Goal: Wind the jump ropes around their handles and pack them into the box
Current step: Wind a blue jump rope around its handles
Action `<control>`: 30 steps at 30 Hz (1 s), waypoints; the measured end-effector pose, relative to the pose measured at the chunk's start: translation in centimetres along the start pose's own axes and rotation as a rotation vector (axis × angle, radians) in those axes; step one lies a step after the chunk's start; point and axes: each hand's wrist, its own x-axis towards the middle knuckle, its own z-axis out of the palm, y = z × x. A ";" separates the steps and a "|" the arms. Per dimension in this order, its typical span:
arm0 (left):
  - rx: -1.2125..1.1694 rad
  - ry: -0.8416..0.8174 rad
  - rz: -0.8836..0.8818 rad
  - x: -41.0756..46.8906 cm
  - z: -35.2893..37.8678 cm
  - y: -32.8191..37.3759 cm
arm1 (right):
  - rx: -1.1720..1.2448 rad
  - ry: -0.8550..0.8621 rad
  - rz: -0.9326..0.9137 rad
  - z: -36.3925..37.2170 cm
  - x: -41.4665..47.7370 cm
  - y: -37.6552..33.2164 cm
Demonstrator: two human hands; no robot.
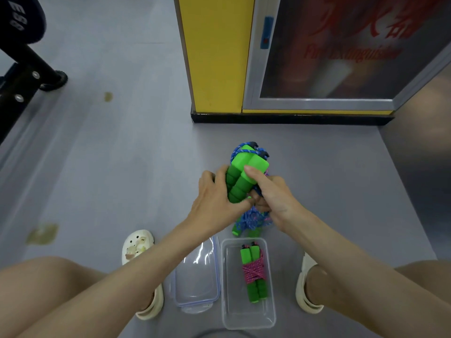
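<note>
Both of my hands hold a pair of green jump rope handles (240, 178) above the grey floor, side by side, pointing away from me. My left hand (214, 198) grips the foam shafts from the left. My right hand (271, 193) presses them from the right, thumb on top. Blue rope (253, 219) with pink flecks bunches below my hands and loops past the far ends. A clear plastic box (247, 318) stands near my feet. Inside it lies a wound jump rope (255, 274), green handles wrapped in pink cord.
The box's clear lid (196, 286) lies just left of the box. My white clogs (136, 247) flank the box and lid. A yellow pillar (214, 54) and a fire extinguisher cabinet (324, 101) stand ahead. Black gym equipment (26, 76) sits at far left.
</note>
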 end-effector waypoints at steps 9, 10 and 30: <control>-0.694 -0.310 -0.250 0.1 -1.4 0.0 | 0.038 -0.037 0.024 -0.3 0.3 0.0; -0.705 -0.304 -0.256 0.1 -1.4 -0.2 | 0.034 -0.035 0.023 -0.3 0.3 0.0; -0.899 -0.387 -0.348 -0.5 -1.3 -0.6 | -0.003 -0.076 -0.006 -0.4 0.4 0.4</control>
